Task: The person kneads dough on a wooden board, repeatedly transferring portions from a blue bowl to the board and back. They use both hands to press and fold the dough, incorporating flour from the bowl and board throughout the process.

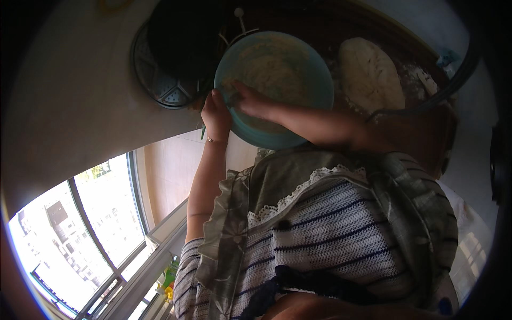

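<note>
A round blue-green basin (326, 76) stands tilted in front of me, with a pale, crumbly dough-like mixture (276, 74) spread over its inside. My left hand (216, 114) grips the basin's left rim, thumb uppermost, with a thin bracelet at the wrist. Inside the basin, near that same rim, is my right hand (248, 100); its fingers touch the inner wall and the edge of the mixture, and its forearm crosses the basin's near side. To the right of the basin a large oval lump of dough (372, 76) lies on the dark brown table (424, 132), with white flour around it.
Left of the basin is a round metal steamer rack or tray with holes (170, 90), partly under a dark round object (188, 36). A white rack with a ball tip (239, 13) stands behind the basin. A dark cable or strap (436, 98) crosses at right. A window (104, 200) is at lower left.
</note>
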Tool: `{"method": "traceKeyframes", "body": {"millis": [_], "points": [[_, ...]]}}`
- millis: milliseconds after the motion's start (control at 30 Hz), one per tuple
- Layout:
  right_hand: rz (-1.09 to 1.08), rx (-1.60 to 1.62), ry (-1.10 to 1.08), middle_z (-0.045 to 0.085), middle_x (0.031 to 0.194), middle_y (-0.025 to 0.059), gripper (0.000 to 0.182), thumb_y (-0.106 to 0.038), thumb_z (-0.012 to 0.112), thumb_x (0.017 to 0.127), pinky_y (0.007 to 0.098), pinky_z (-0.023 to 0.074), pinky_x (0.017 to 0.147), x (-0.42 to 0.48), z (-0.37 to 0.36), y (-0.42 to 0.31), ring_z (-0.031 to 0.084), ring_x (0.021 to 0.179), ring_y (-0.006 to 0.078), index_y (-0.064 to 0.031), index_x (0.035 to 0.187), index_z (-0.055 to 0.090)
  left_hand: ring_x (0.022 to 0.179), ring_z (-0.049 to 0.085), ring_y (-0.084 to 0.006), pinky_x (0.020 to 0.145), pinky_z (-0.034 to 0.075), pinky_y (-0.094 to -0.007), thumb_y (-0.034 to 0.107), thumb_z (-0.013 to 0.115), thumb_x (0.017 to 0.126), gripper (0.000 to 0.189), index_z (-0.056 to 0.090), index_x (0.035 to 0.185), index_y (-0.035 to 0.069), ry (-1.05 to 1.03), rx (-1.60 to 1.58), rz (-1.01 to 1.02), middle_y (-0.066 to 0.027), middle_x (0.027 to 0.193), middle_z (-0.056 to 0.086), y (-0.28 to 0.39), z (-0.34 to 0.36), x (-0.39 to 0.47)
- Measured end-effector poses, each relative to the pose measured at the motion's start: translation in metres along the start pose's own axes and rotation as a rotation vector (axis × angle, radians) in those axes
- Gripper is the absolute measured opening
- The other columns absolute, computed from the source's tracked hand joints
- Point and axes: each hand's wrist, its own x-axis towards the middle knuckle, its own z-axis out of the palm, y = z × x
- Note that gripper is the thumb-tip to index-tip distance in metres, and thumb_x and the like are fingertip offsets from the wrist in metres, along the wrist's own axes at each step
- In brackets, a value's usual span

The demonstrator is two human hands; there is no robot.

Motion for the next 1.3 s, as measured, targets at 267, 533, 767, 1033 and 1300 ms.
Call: {"method": "traceKeyframes", "body": {"millis": [267,533,767,1033,1300], "points": [[0.18,0.21,0.051,0.048,0.124,0.022,0.063,-0.006,0.051,0.075,0.0345,0.0423,0.09,0.026,-0.037,-0.021,0.046,0.117,0.0261,0.0016,0.134,0.033,0.072,0.058,-0.0394,0.063,0.046,-0.0402,0.035,0.04,0.095,0.04,0.061,0.098,0.001,-0.021,-0.038,-0.09,-0.0221,0.08,0.063,-0.006,-0.003,-0.002],[-0.304,-0.189,0.167,0.049,0.114,0.0203,0.049,-0.004,0.053,0.069,0.0357,0.0396,0.092,0.014,-0.003,-0.004,0.049,0.108,0.0303,0.0012,0.118,0.047,0.071,0.057,-0.0395,0.062,0.046,-0.0399,0.035,0.04,0.095,0.041,0.061,0.097,0.0,-0.028,-0.025,-0.023,-0.0224,0.08,0.062,0.008,-0.003,-0.004],[0.091,0.071,0.151,0.052,0.116,0.0232,0.057,-0.004,0.051,0.07,0.0355,0.041,0.092,0.026,-0.032,-0.036,0.051,0.11,0.0289,0.0042,0.125,0.04,0.071,0.058,-0.0366,0.063,0.046,-0.0389,0.037,0.039,0.095,0.044,0.061,0.094,-0.001,-0.012,-0.09,-0.05,-0.0217,0.079,0.062,0.008,-0.005,-0.009],[-0.113,-0.128,0.129,0.054,0.11,0.0212,0.052,-0.004,0.054,0.07,0.0371,0.0428,0.088,0.012,-0.013,-0.016,0.054,0.103,0.0313,0.0014,0.121,0.045,0.072,0.06,-0.0337,0.065,0.046,-0.038,0.04,0.039,0.095,0.046,0.061,0.096,-0.001,0.035,-0.18,-0.119,-0.0207,0.082,0.064,0.004,-0.001,-0.013],[-0.014,-0.028,0.189,0.056,0.107,0.0187,0.051,-0.002,0.051,0.072,0.0345,0.043,0.087,0.034,-0.004,0.024,0.055,0.098,0.0282,-0.002,0.123,0.044,0.075,0.059,-0.0344,0.068,0.046,-0.039,0.041,0.039,0.095,0.048,0.06,0.1,-0.002,0.026,-0.147,-0.14,-0.0216,0.085,0.063,-0.013,0.014,-0.017]]}}
